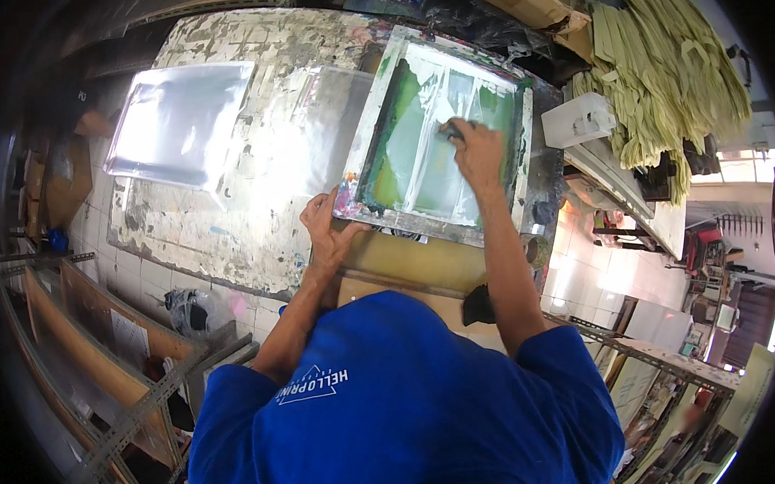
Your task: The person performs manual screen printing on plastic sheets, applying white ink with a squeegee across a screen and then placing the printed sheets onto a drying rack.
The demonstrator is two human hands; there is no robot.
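A silk-screen frame [365,139] lies tilted on the worktable, its green mesh streaked with white ink [431,102]. My left hand [325,227] grips the frame's near left corner, with thumb and fingers on either side of it. Over the middle of the mesh, my right hand [479,151] is closed on a small dark tool [450,129]; most of it is hidden by the fingers, and its kind cannot be made out. Part of a printed sheet [403,235] peeks out under the frame's near edge.
A stack of clear plastic sheets [183,121] lies on the paint-stained worktable [179,221] at the left. Pale yellow-green strips [648,66] hang at the right above a translucent plastic box [578,120]. Metal racks [111,440] with boards stand at the lower left.
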